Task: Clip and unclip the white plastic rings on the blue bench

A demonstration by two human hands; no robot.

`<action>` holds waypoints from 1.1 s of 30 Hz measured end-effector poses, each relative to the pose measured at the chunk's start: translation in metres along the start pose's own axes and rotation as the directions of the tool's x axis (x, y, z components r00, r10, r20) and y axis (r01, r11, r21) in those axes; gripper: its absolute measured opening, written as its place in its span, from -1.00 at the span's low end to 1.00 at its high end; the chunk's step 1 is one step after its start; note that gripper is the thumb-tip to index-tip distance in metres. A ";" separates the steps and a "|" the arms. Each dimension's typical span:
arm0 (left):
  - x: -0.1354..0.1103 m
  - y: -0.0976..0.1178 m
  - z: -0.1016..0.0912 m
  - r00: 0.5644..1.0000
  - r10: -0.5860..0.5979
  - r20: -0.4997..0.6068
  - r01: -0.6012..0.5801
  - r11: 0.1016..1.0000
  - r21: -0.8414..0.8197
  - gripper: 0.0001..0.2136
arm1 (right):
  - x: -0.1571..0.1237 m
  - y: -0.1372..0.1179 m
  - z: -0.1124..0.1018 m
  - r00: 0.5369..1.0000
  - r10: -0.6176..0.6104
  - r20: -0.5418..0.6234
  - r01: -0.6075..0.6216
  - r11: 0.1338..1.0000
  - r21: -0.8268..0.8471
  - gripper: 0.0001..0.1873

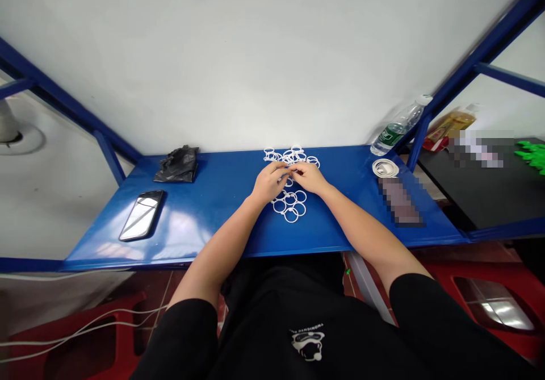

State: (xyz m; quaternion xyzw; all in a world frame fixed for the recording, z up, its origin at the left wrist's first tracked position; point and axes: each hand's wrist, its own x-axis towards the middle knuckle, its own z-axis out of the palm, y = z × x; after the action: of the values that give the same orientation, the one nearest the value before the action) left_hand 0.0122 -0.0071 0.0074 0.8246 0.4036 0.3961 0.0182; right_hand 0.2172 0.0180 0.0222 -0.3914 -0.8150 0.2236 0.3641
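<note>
Near the middle of the blue worktop (221, 198), toward its back edge, my left hand (269, 182) and right hand (310, 176) meet with fingers curled and tips close together; whether they pinch anything I cannot tell, since my own fingers hide the spot. Behind them, by the back edge, lies a back cluster of white rings (293, 155); between my forearms, toward the front edge, lies a front cluster of white rings (291, 209). Working well here, I judge, means steadying with one hand while the other makes small fingertip moves, pressing lightly so nothing thin bends. Farther out, a black plastic bag (177, 165) sits near the back left corner, a smartphone (142, 215) near the left edge, and a water bottle (394, 134) at the back right corner.
</note>
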 end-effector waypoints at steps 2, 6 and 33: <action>0.000 -0.006 -0.001 0.998 -0.066 -0.011 0.066 0.997 0.031 -0.81 | 0.000 0.003 0.001 1.000 0.008 0.009 -0.007 0.998 -0.066 -0.72; -0.001 -0.017 -0.004 0.986 -0.158 0.044 0.155 0.986 0.061 -0.81 | 0.001 0.014 -0.010 0.996 0.090 0.006 -0.086 0.962 -0.261 -0.70; -0.001 -0.010 -0.002 0.988 -0.079 0.132 0.070 0.995 0.075 -0.80 | -0.002 -0.004 -0.009 0.996 -0.034 0.078 0.043 0.993 -0.113 -0.77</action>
State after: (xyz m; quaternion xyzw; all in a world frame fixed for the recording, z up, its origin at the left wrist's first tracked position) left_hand 0.0046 -0.0017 0.0048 0.8340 0.4456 0.3240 0.0312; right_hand 0.2233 0.0152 0.0296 -0.3872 -0.8470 0.1842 0.3143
